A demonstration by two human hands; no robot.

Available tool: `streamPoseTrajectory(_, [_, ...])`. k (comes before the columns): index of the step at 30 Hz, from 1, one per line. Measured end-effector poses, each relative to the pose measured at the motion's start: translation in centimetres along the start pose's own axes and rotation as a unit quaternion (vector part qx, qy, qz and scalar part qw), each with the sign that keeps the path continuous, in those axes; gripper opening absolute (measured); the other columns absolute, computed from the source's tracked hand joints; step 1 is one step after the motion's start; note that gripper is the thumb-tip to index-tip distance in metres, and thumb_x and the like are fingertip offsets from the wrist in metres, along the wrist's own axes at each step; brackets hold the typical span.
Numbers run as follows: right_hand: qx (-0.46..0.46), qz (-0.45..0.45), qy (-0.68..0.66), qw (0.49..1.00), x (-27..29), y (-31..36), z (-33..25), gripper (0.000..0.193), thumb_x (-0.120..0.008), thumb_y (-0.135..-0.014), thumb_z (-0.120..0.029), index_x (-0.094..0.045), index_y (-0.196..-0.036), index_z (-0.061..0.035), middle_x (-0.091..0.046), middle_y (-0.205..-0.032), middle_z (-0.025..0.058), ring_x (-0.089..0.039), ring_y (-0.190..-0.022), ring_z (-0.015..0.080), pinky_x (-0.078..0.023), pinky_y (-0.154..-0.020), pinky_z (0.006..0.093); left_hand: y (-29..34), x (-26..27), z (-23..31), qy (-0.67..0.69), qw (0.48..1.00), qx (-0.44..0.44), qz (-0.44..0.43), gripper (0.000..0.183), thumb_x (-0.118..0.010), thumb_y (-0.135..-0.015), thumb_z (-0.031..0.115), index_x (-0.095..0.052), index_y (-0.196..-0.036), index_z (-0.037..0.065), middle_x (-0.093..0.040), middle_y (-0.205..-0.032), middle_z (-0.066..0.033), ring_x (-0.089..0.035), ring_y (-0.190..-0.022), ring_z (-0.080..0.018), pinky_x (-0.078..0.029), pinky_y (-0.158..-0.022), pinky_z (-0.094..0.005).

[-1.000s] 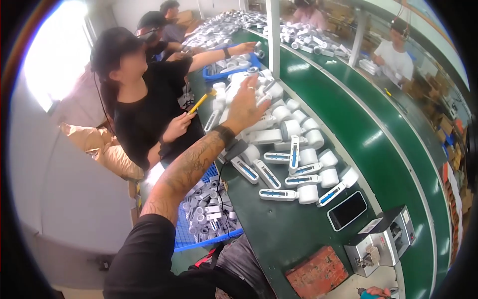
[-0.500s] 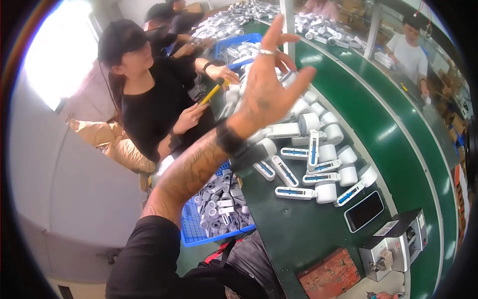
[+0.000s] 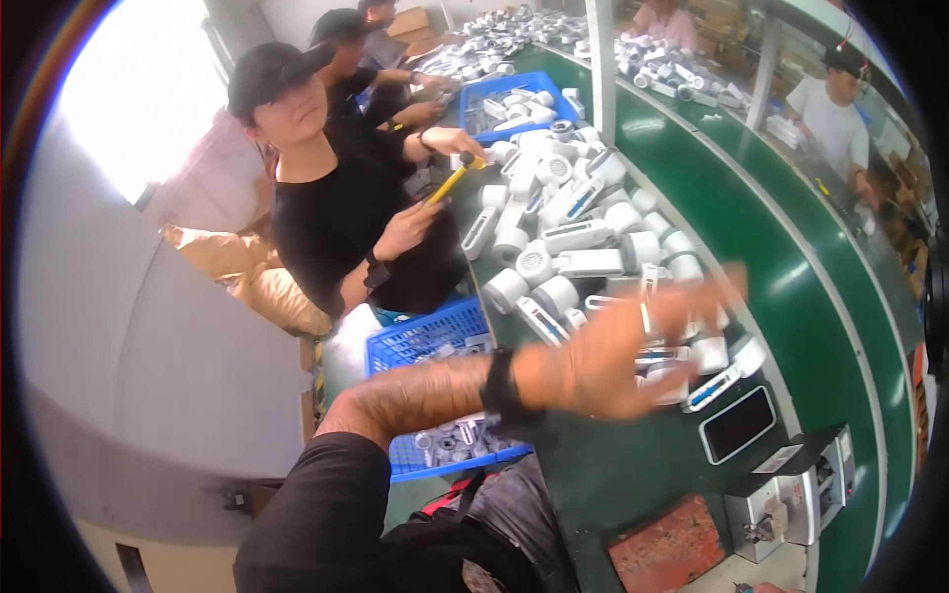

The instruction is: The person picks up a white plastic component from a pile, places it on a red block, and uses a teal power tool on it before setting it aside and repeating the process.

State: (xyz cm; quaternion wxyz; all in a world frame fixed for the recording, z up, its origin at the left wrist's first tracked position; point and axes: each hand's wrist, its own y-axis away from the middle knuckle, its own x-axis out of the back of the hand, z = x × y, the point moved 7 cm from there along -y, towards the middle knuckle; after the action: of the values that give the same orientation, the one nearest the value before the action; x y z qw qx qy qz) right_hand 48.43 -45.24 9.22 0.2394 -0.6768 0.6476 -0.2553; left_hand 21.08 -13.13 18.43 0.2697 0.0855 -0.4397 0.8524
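My left hand [image 3: 633, 346], smeared by motion, reaches over the near end of a pile of white plastic parts, fingers apart and nothing in them. Each of these white handled parts [image 3: 583, 235] has a round head and a handle, several with a blue strip along it. The hand covers some of them; whether it touches any I cannot tell. Of my right hand [image 3: 763, 588] only a sliver shows at the lower edge, with a small teal-and-metal tip beside it; what it grips is mostly cut off.
Right of my left hand lie a phone [image 3: 738, 425] and a metal bench device [image 3: 776, 509], with a worn red block [image 3: 667, 549] nearer me. A blue crate [image 3: 420, 341] stands below the table's left edge. On the left, a co-worker holds a yellow tool [image 3: 452, 186].
My left hand has come down and to the right, from raised above the pile to low over its near end. The view has shifted slightly. The co-worker still holds the yellow tool.
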Motion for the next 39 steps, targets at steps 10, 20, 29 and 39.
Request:
streamPoseTrajectory(10, [0.000,0.048,0.020,0.999,0.4,0.3,-0.3,0.044,-0.047,-0.105,-0.035,-0.059,-0.088,0.0035,-0.058,-0.070,0.0085,-0.054,-0.060,0.0214,-0.048,-0.054,0.0335,7.6,-9.5,-1.3,0.091,0.976,0.172,-0.103,0.077,-0.061,-0.088,-0.003,-0.024,-0.155,0.005,-0.060,-0.087,-0.0034,-0.059,-0.076,-0.0151,-0.052,-0.074,-0.0326])
streamPoseTrajectory(20, [-0.072,0.022,-0.047,0.996,-0.4,0.3,-0.4,0.033,-0.044,-0.101,-0.029,-0.052,-0.093,0.0018,-0.055,-0.072,0.0089,-0.052,-0.061,0.0196,-0.045,-0.057,0.0307,-6.1,7.7,1.9,-0.104,0.977,-0.069,0.171,0.092,-0.054,-0.088,-0.010,0.006,-0.156,0.006,-0.059,-0.095,-0.0101,-0.054,-0.073,-0.0099,-0.048,-0.071,-0.0255])
streamPoseTrajectory(29, [-0.066,0.026,-0.037,0.997,0.6,-0.2,0.0,0.034,-0.047,-0.101,-0.030,-0.052,-0.093,0.0025,-0.056,-0.074,0.0095,-0.052,-0.062,0.0199,-0.045,-0.058,0.0306,-2.2,0.1,1.4,0.098,0.990,0.040,0.090,0.028,-0.060,-0.082,-0.006,-0.060,-0.109,-0.001,-0.062,-0.094,-0.0104,-0.059,-0.072,-0.0121,-0.047,-0.062,-0.0271])
streamPoseTrajectory(39, [-0.052,0.033,0.002,0.998,1.4,0.9,0.3,0.040,-0.051,-0.103,-0.034,-0.057,-0.094,0.0041,-0.057,-0.072,0.0099,-0.054,-0.063,0.0214,-0.049,-0.060,0.0343,0.3,-19.8,1.2,0.291,0.951,0.025,-0.099,0.011,-0.053,-0.098,0.007,-0.061,-0.103,0.003,-0.064,-0.093,-0.0071,-0.058,-0.070,-0.0178,-0.047,-0.062,-0.0303])
